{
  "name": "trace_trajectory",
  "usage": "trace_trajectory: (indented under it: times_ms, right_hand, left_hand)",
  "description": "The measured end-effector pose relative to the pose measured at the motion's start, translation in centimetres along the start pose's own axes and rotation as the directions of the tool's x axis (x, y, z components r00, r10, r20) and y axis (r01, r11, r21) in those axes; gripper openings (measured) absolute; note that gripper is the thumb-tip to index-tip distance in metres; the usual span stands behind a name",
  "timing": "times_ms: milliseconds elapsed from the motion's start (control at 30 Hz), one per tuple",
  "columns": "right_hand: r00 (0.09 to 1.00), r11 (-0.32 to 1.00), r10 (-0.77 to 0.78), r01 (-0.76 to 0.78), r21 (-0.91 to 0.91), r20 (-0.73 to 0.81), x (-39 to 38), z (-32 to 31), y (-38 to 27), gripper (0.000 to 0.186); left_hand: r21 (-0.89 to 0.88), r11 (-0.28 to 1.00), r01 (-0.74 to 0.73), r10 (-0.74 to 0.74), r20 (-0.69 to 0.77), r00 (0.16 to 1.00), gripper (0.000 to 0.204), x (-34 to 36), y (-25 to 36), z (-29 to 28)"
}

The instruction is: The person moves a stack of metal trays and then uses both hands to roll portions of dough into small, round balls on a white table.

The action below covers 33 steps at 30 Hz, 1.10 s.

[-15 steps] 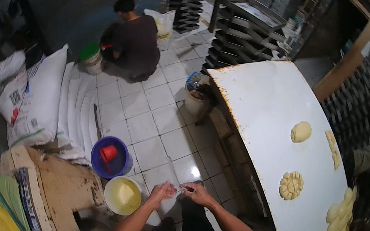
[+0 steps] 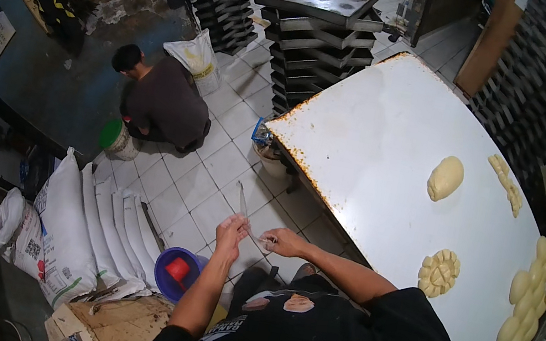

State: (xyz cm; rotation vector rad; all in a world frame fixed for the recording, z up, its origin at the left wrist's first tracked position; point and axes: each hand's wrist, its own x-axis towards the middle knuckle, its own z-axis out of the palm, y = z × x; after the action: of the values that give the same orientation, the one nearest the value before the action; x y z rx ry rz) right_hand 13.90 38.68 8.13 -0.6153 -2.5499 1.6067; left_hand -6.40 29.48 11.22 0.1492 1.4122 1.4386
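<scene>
While the left hand closes its fingers around a thin pale strip, one end of which sticks out on the far side, the right hand is held just beside it, fingers curled inward; whether these pinch the strip too, I cannot tell; the strip is above the tiled floor, left of the white table; on the table's right part lie a rounded dough lump, a flower-shaped dough piece nearer, and, at the right edge, a cluster of oval dough pieces; near left stands a purple bucket with a red scoop, white sacks beyond; far left, a person crouches.
</scene>
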Motion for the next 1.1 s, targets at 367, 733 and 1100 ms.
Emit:
trace_trajectory:
  times_ms: [367,733,1100]
  right_hand:
    - [0.832,0.929,0.046,-0.24,-0.283,-0.553,4.3,-15.5,4.9,0.043]
    - [0.532,0.74,0.547,-0.668,0.076,-0.646,7.6,-25.9,11.9,0.037]
    - [0.361,0.749,0.535,-0.62,0.232,-0.764,11.0,-29.9,16.9,0.037]
  left_hand:
    - [0.366,0.925,-0.101,0.108,0.001,0.994,0.018,30.9,7.9,3.1]
    - [0.904,0.427,-0.016,0.06,-0.011,0.998,0.034,52.3,8.1,10.3]
    - [0.515,0.808,-0.287,0.081,0.385,0.919,0.035,60.6,15.1,16.4]
